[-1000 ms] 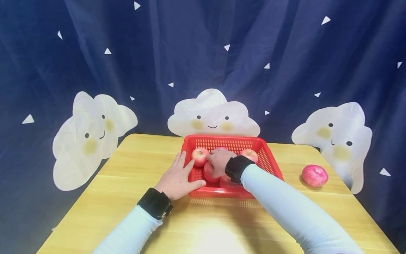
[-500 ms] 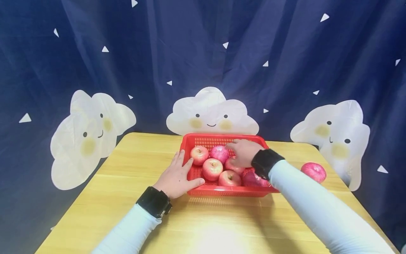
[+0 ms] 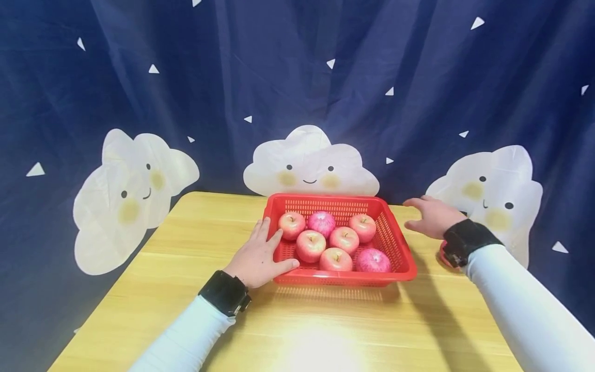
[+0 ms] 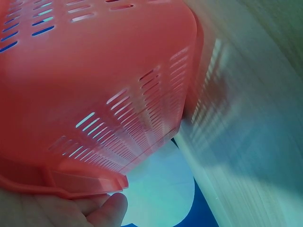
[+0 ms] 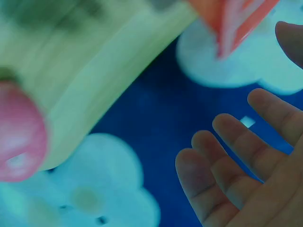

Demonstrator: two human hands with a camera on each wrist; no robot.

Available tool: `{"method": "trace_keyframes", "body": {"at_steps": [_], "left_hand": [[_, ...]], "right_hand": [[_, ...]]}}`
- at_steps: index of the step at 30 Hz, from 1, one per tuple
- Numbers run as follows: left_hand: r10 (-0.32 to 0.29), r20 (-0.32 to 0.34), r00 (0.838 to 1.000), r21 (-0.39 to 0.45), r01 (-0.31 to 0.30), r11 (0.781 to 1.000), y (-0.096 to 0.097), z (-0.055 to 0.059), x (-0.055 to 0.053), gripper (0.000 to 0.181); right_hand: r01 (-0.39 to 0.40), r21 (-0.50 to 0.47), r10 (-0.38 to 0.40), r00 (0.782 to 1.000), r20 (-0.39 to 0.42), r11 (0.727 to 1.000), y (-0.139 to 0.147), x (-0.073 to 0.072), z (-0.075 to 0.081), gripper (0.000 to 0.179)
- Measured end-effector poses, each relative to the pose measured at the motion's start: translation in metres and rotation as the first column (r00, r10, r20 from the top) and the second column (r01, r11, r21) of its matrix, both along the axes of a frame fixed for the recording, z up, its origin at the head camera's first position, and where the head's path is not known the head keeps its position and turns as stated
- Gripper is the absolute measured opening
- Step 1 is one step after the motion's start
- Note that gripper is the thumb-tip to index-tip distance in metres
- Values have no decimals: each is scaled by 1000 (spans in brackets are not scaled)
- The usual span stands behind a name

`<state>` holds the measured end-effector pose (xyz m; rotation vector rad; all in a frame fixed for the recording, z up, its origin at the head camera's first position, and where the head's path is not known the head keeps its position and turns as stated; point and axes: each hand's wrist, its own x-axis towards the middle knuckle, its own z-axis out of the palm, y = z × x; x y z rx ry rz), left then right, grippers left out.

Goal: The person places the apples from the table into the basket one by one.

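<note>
A red plastic basket (image 3: 325, 277) stands on the table with several apples (image 3: 311, 246) in it, two of them deeper pink, like the far one (image 3: 322, 223). My left hand (image 3: 255, 258) rests on the basket's left rim, fingers straight along the side and thumb at the front edge. In the left wrist view, its fingers (image 4: 106, 213) lie against the rim. Beyond the basket's right side, my right hand (image 3: 433, 218) hovers in the air, fingers spread and holding nothing. A lone pink apple (image 5: 21, 135) sits on the table, mostly hidden behind the right wrist in the head view.
The wooden table (image 3: 186, 268) has its far edge just behind the basket. A dark blue curtain (image 3: 297, 67) with white clouds (image 3: 311, 155) hangs behind it. A bright glare spot shows near the front of the tabletop.
My right hand has let go of an apple in the basket's back right part and moved right, out past the rim. The left hand has stayed on the rim.
</note>
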<state>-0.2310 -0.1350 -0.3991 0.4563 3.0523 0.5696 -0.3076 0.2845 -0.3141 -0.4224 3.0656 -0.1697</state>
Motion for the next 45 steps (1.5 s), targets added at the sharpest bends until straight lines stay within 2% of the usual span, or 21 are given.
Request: {"method": "trace_keyframes", "body": {"at_steps": [7, 10, 16, 25, 35, 39, 45], "left_hand": [[-2, -3, 1000, -11, 2, 1000, 0, 2, 1, 104], [-5, -4, 1000, -2, 5, 1000, 0, 3, 1, 103], [-5, -4, 1000, 0, 5, 1000, 1, 2, 2, 103], [2, 13, 1000, -5, -2, 1000, 1, 4, 3, 103], [5, 9, 1000, -2, -5, 1000, 1, 3, 3, 103], [5, 8, 1000, 8, -5, 1000, 2, 2, 2, 102], [12, 9, 1000, 11, -12, 1000, 2, 3, 3, 103]], "right_hand": [[46, -41, -46, 999, 3, 998, 64, 3, -21, 67], [50, -21, -50, 999, -7, 999, 86, 2, -34, 71], [102, -32, -101, 994, 46, 994, 113, 5, -53, 82], [120, -69, -109, 983, 147, 990, 127, 11, -74, 78], [167, -104, -152, 979, 136, 980, 132, 10, -84, 81], [143, -123, -131, 986, 102, 982, 127, 11, -82, 80], [45, -183, -48, 999, -12, 982, 107, 10, -71, 73]]}}
